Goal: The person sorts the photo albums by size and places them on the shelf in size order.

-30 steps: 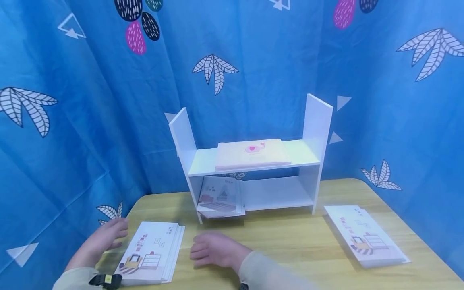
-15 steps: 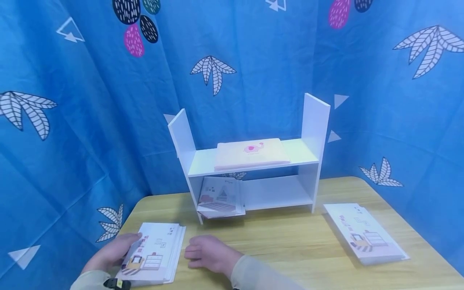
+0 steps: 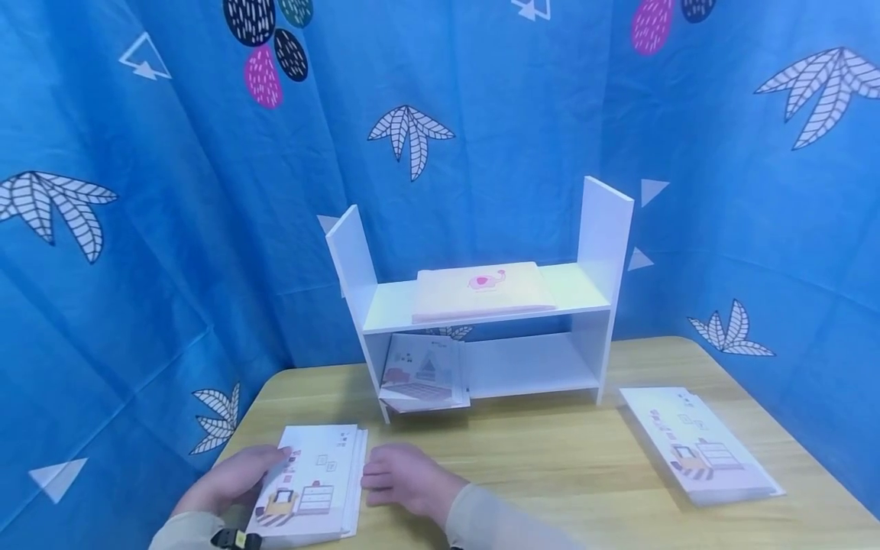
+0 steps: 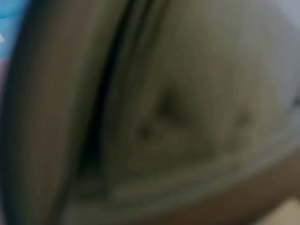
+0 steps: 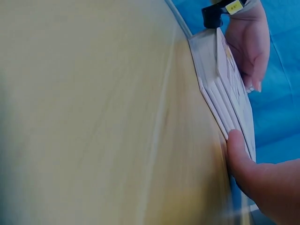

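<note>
A stack of thin picture books (image 3: 309,489) lies near the table's front left, the top cover showing a yellow armchair and a chest of drawers. My left hand (image 3: 237,477) presses the stack's left side, its fingertips reaching the cover's edge. On the opposite side my right hand (image 3: 409,481) is held sideways with loosely bent fingers, against the stack's right edge. In the right wrist view the right thumb (image 5: 240,152) touches the edges of the stacked books (image 5: 222,101). The left wrist view is dark and blurred, and I cannot tell what it shows.
A white two-tier shelf (image 3: 596,347) stands at the back of the wooden table (image 3: 536,458). A pink elephant book (image 3: 481,294) lies on its upper board; more books (image 3: 419,374) lean at its lower left. Another stack of books (image 3: 697,451) lies right. Blue curtain (image 3: 495,191) hangs behind.
My left hand came in from the left and reached the stack's left side. The stack has shifted slightly right, up to my right hand, which stays nearly in place.
</note>
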### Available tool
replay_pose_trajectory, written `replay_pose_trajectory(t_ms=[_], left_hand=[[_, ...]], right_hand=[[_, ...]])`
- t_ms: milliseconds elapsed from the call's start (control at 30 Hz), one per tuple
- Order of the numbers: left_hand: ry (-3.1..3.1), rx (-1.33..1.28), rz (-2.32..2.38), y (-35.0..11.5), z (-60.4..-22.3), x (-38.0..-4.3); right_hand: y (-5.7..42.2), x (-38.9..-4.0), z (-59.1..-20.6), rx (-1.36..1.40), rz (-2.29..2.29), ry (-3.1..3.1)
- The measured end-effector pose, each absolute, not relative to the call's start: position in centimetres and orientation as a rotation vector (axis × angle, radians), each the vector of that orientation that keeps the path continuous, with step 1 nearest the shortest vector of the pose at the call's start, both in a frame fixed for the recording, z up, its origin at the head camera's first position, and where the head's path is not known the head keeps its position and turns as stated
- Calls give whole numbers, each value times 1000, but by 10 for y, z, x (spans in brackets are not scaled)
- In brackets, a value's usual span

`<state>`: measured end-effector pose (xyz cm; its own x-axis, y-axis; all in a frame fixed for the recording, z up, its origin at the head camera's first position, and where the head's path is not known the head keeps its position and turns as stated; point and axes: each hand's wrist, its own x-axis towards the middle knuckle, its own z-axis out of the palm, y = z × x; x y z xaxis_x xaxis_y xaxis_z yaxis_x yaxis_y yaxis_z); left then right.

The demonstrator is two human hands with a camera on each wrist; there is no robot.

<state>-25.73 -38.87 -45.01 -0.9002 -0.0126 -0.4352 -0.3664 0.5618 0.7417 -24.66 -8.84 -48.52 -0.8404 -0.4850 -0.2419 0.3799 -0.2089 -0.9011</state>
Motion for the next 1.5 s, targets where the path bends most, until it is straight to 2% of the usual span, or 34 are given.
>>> replay_pose_trajectory(t_ms=[300,700,1267,1500], left_hand=[[2391,-140,1296,-359,-455,-256],[2302,80,1311,-303,-451,-253],[2410,251,1235,-195,-464,-259],[2346,284,1288,-172,-465,-257]], right_hand=[[-50,-252,-494,-224,-2092,1606],[12,-244,-486,-179,-2044,1678],[111,-234,-483,-128,-2074,1685],[131,-230,-485,-80,-2112,1694]])
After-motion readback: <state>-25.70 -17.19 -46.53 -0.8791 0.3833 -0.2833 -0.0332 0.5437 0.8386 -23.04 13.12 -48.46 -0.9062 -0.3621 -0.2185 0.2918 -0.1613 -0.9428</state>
